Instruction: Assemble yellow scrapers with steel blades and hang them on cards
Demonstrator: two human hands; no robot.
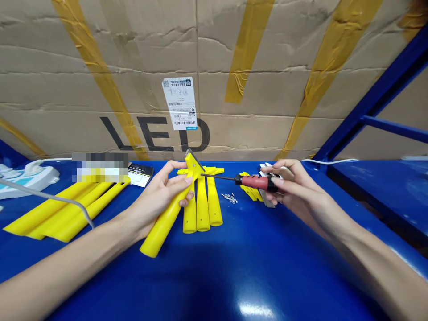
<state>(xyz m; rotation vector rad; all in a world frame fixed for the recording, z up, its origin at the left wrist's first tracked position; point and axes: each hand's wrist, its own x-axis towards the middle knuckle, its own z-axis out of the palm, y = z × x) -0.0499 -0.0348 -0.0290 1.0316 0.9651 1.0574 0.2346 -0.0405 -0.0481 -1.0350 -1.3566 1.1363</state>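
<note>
My left hand (170, 185) is closed round a yellow plastic scraper (163, 223), its tubular handle slanting down to the left. A metal blade and a screw show at the scraper's head. Between the fingers of my right hand (294, 189) is a screwdriver (256, 182) with a red and black handle. Its thin shaft points left, and the tip meets or nearly meets the scraper's head. Behind the held scraper, several yellow scraper handles (202, 209) lie side by side. Loose small screws (229, 198) are scattered to their right. Small yellow pieces (251, 189) lie partly hidden near my right hand.
Yellow tubes or sleeves (67, 209) lie at the left, beside a black and white card (140, 174). A white power strip (30, 180) with a grey cable sits at the far left. A large taped cardboard box (214, 58) stands behind the blue table (214, 276).
</note>
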